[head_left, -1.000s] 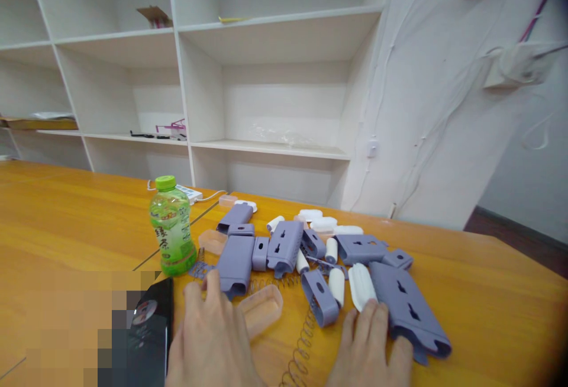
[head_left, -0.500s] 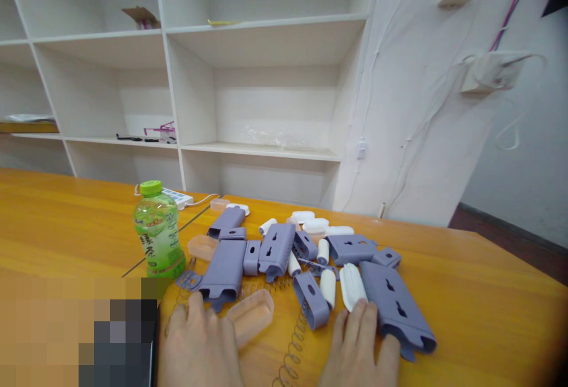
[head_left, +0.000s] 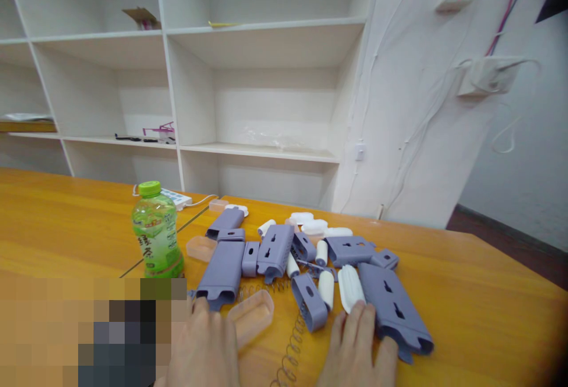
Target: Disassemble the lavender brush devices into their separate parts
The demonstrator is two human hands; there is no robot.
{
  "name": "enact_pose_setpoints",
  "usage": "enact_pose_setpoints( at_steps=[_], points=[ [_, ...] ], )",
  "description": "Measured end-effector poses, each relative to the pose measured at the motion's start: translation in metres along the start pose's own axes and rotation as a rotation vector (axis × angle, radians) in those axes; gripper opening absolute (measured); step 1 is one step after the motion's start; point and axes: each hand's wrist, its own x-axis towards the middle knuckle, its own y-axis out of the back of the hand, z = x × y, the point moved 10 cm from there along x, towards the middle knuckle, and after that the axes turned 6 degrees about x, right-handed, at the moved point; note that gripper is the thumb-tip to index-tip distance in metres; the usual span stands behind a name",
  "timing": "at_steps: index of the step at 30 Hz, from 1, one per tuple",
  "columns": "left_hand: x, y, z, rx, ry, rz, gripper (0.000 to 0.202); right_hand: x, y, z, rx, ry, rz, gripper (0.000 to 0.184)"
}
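Observation:
My left hand (head_left: 208, 339) lies on the table, fingers loosely apart, with nothing seen in it. Its fingertips are at the lower end of a purple-grey plastic casing (head_left: 222, 265), beside a clear peach plastic tray (head_left: 254, 314). My right hand (head_left: 360, 345) rests palm down with fingers spread. Its fingertips reach the lower end of a white oval plastic cover (head_left: 351, 288), and a large purple-grey casing with keyhole slots (head_left: 397, 304) is just right of them. Between the hands lie a coiled metal spring (head_left: 293, 345) and a short purple-grey sleeve (head_left: 310, 302).
Behind the hands are more purple-grey casings (head_left: 276, 251), white rollers (head_left: 326, 289) and white covers (head_left: 314, 227). A green-capped bottle (head_left: 156, 233) stands at left, a white power strip (head_left: 177, 199) behind it. White shelving (head_left: 261, 151) backs the wooden table (head_left: 470, 292).
My left hand has shifted slightly right at the casing's lower end. My right hand stays by the white cover, and the parts lie as before. The view has turned very slightly.

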Motion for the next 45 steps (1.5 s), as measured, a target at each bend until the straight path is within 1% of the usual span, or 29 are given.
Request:
enact_pose_setpoints(
  at_steps=[2,3,5,6,7,10,12,13,16,19,21,25,28,32,34,36,38,39,40,42,43,45],
  points=[
    [0.003,0.001,0.007,-0.031,-0.009,0.003,0.038,0.018,-0.018,-0.022,-0.003,0.02,-0.003,0.024],
    [0.006,0.005,0.01,-0.047,-0.009,0.013,0.04,0.029,-0.028,-0.034,0.003,0.035,-0.013,0.024],
    [0.014,0.016,0.012,-0.078,0.019,0.041,0.043,0.047,-0.045,-0.058,0.018,0.064,-0.08,0.024],
    [0.018,0.02,0.013,-0.089,0.032,0.043,0.044,0.053,-0.049,-0.068,0.027,0.081,-0.1,0.026],
    [0.024,0.022,0.015,-0.103,0.04,0.029,0.044,0.058,-0.05,-0.077,0.033,0.09,-0.108,0.028],
    [0.038,0.017,0.037,-0.143,-0.049,-0.068,0.037,0.062,-0.047,-0.093,0.047,0.095,-0.116,0.034],
    [0.043,0.014,0.047,-0.146,-0.095,-0.106,0.033,0.061,-0.046,-0.099,0.057,0.091,-0.117,0.032],
    [0.045,0.015,0.048,-0.145,-0.099,-0.112,0.032,0.061,-0.046,-0.101,0.062,0.087,-0.116,0.031],
    [0.044,0.023,0.042,-0.118,-0.088,-0.092,0.035,0.062,-0.046,-0.103,0.077,0.066,-0.106,0.03],
    [0.039,0.036,0.031,-0.045,-0.052,-0.013,0.037,0.064,-0.043,-0.099,0.089,0.036,-0.091,0.018],
    [0.034,0.039,0.027,-0.001,-0.028,0.014,0.037,0.063,-0.041,-0.093,0.094,0.012,-0.079,0.011],
    [0.03,0.036,0.033,0.009,-0.04,0.012,0.04,0.058,-0.035,-0.084,0.101,-0.032,-0.058,0.016],
    [0.03,0.04,0.038,-0.003,-0.066,0.029,0.044,0.053,-0.029,-0.079,0.109,-0.053,-0.053,0.018],
    [0.026,0.043,0.035,0.026,-0.072,0.065,0.046,0.052,-0.028,-0.079,0.124,-0.064,-0.066,0.018],
    [0.022,0.042,0.03,0.055,-0.074,0.102,0.044,0.055,-0.032,-0.082,0.136,-0.059,-0.079,0.018],
    [0.017,0.044,0.021,0.092,-0.055,0.163,0.039,0.06,-0.037,-0.085,0.148,-0.049,-0.091,0.021],
    [0.011,0.051,0.011,0.12,-0.015,0.252,0.029,0.063,-0.041,-0.089,0.16,-0.036,-0.098,0.022],
    [0.009,0.054,0.006,0.125,0.009,0.274,0.024,0.064,-0.041,-0.09,0.166,-0.03,-0.099,0.022],
    [0.008,0.054,0.003,0.116,0.02,0.268,0.021,0.064,-0.041,-0.091,0.17,-0.024,-0.099,0.021],
    [0.012,0.05,0.005,0.072,0.004,0.19,0.024,0.064,-0.04,-0.093,0.178,-0.015,-0.097,0.02],
    [0.016,0.047,0.011,0.043,-0.01,0.142,0.029,0.064,-0.038,-0.093,0.181,-0.011,-0.095,0.02],
    [0.029,0.034,0.033,-0.016,-0.054,0.05,0.038,0.065,-0.037,-0.094,0.185,-0.005,-0.094,0.021]
  ],
)
